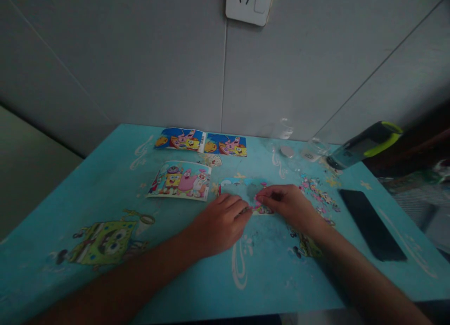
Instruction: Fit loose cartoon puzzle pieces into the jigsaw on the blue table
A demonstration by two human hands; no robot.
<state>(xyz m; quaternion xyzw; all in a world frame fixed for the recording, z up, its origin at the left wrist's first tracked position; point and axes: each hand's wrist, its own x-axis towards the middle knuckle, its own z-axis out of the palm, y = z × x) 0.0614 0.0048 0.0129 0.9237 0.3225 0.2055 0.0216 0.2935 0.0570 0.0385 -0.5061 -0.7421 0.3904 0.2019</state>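
Note:
A partly assembled jigsaw puzzle [242, 182] lies flat on the table, with a bare bluish area inside its coloured border. My left hand [223, 222] rests at its lower left edge, fingers curled together; what lies under the fingertips is hidden. From the right, my right hand [290, 203] reaches over the puzzle, thumb and forefinger pinched on a small pink puzzle piece [258, 201]. Several loose puzzle pieces [319, 194] are spread in a heap to the right of that hand. Left of the puzzle is a cartoon picture card [181, 180].
Two more picture cards [227, 144] lie at the back, near the wall. Clear plastic containers [311, 151] and a round white disc [287, 151] sit back right. A bottle [363, 144] with a lime-green handle stands beyond, and a black phone [372, 224] lies at right.

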